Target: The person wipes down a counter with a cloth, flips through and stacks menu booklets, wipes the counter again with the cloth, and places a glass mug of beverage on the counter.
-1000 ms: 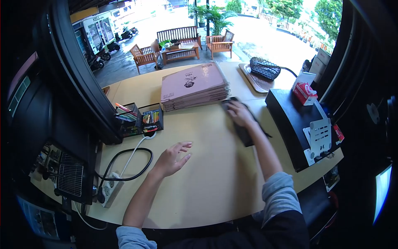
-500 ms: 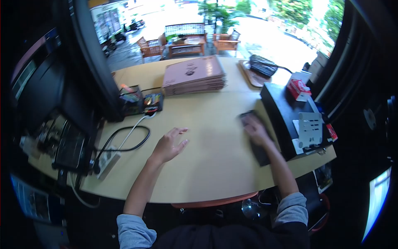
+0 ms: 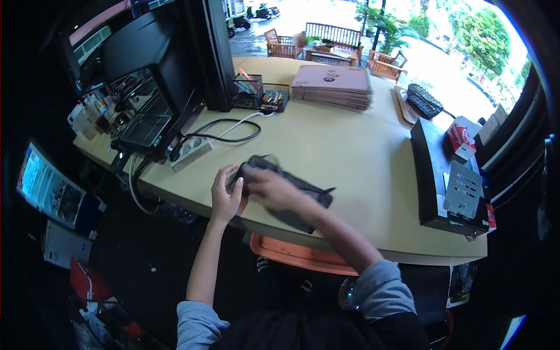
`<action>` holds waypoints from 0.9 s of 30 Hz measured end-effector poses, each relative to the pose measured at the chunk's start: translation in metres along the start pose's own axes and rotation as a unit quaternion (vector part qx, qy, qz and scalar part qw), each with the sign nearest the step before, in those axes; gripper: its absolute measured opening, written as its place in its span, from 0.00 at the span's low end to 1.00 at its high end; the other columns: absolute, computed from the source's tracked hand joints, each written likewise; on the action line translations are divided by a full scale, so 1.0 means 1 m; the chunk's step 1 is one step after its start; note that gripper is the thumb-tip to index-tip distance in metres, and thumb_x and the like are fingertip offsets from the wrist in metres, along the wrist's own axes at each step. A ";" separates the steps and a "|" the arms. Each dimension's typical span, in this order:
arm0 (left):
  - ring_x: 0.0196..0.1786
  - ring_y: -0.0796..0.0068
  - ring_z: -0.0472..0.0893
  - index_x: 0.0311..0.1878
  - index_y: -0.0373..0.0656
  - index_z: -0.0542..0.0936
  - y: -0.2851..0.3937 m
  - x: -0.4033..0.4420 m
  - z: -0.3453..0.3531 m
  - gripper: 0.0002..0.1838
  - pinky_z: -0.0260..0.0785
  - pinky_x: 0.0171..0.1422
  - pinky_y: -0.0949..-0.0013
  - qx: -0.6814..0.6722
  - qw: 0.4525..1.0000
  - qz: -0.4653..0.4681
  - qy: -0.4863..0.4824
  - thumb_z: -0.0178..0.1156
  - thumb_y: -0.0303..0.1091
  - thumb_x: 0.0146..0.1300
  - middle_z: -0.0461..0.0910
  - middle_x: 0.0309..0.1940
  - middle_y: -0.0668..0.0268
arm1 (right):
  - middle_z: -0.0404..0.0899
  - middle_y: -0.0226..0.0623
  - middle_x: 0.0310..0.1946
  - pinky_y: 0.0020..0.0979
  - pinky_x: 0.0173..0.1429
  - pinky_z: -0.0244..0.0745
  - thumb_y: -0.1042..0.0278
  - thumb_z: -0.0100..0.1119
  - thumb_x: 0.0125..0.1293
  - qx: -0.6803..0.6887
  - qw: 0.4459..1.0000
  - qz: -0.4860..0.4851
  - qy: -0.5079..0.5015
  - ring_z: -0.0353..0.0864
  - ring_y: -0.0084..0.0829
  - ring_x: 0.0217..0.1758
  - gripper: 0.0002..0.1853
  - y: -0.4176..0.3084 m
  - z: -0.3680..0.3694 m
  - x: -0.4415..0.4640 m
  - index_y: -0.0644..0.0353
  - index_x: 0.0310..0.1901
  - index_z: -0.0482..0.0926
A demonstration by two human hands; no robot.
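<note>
Dark fabric item (image 3: 290,218) is laid on counter (image 3: 373,169), 6 o'clock edge, likely for reach. 10 o'clock end is flanked by left hand (image 3: 226,195), seemingly for steadying; overlaid by right hand (image 3: 273,189). Neither grip can be told.

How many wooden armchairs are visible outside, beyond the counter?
2. The first armchair stands left of the wooden bench, the second armchair right of it. Others may be hidden behind the black post.
</note>
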State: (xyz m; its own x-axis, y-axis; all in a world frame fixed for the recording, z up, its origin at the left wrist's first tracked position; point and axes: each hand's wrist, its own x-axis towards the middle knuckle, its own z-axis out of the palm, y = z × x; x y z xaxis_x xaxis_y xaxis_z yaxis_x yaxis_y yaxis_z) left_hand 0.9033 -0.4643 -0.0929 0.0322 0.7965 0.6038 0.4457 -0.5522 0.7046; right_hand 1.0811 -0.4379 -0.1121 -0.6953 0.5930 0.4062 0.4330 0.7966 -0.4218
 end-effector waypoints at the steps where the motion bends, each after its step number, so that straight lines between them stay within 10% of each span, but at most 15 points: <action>1: 0.52 0.58 0.75 0.50 0.35 0.72 -0.002 -0.010 -0.010 0.16 0.65 0.58 0.63 0.030 1.000 -0.002 0.004 0.55 0.27 0.58 0.75 0.46 0.54 | 0.58 0.49 0.65 0.40 0.70 0.51 0.58 0.55 0.60 -0.010 0.999 0.038 0.017 0.55 0.44 0.69 0.20 0.005 -0.019 -0.016 0.61 0.51 0.75; 11: 0.58 0.57 0.69 0.55 0.36 0.69 -0.062 -0.082 -0.126 0.20 0.59 0.64 0.60 0.156 0.986 -0.037 0.045 0.56 0.31 0.61 0.70 0.53 0.54 | 0.48 0.37 0.71 0.64 0.67 0.37 0.46 0.37 0.67 -0.301 0.742 0.590 0.105 0.45 0.46 0.73 0.29 0.062 -0.111 -0.199 0.48 0.67 0.59; 21: 0.57 0.58 0.70 0.52 0.35 0.70 -0.073 -0.044 -0.132 0.18 0.60 0.63 0.61 0.046 0.996 0.014 0.079 0.55 0.28 0.59 0.72 0.51 0.55 | 0.55 0.37 0.68 0.60 0.64 0.46 0.52 0.47 0.63 -0.262 0.941 0.211 0.044 0.52 0.45 0.70 0.25 -0.037 0.088 0.106 0.48 0.62 0.66; 27: 0.51 0.63 0.73 0.50 0.34 0.72 -0.035 -0.015 -0.095 0.15 0.63 0.57 0.64 -0.001 0.991 0.094 0.093 0.53 0.26 0.59 0.73 0.50 0.55 | 0.55 0.38 0.68 0.58 0.70 0.43 0.54 0.51 0.57 -0.197 0.978 0.035 -0.061 0.50 0.42 0.72 0.31 -0.082 0.120 0.114 0.46 0.64 0.62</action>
State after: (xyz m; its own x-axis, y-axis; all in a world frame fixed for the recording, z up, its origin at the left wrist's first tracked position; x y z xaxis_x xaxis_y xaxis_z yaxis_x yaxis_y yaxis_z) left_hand 0.8021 -0.4807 -0.0910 -0.0524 0.6206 0.7823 0.4449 -0.6869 0.5747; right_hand 0.8972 -0.4500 -0.1287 -0.7090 0.6478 0.2787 0.6520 0.7527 -0.0910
